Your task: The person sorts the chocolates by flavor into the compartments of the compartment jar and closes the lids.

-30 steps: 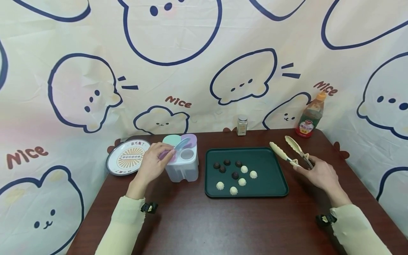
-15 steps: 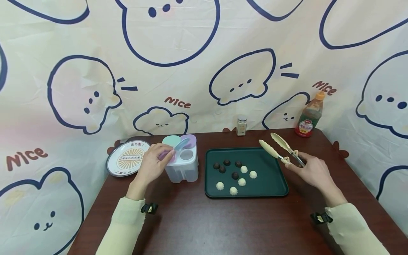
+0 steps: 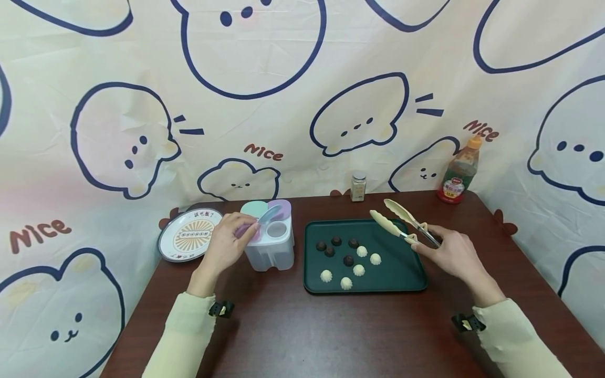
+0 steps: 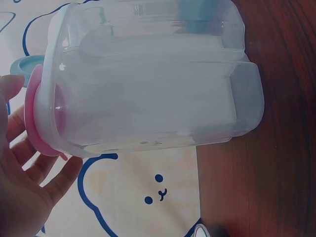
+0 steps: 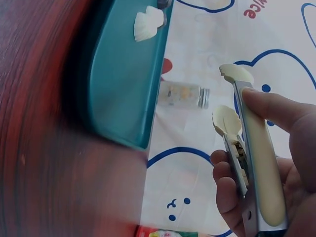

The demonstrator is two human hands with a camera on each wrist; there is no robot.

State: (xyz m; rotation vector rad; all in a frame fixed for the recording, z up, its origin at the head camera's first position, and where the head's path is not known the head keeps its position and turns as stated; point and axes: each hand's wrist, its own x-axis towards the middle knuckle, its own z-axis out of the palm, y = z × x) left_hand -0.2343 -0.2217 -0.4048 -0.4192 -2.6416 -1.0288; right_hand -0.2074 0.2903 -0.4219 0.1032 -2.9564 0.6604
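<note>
My left hand [image 3: 248, 226] pinches a raised pastel lid [image 3: 269, 213] of a translucent white four-compartment box [image 3: 273, 247]. In the left wrist view the box [image 4: 148, 84] fills the frame, with a pink lid [image 4: 35, 123] beside my left hand [image 4: 29, 163]. My right hand [image 3: 423, 241] grips cream tongs [image 3: 397, 220], whose tips stand apart above the back right corner of a dark green tray [image 3: 408, 275]. Several dark and white sweets [image 3: 350, 260] lie on the tray. The right wrist view shows the tongs [image 5: 247, 148] and the tray edge [image 5: 123, 89].
A patterned plate [image 3: 189, 233] sits at the back left of the brown table [image 3: 331, 331]. A small spice jar [image 3: 358, 186] and a sauce bottle [image 3: 459, 173] stand along the back edge, against a cartoon-print backdrop.
My right hand has carried the tongs leftward, from beside the tray to above its back right corner. My left hand and the lid have stayed put.
</note>
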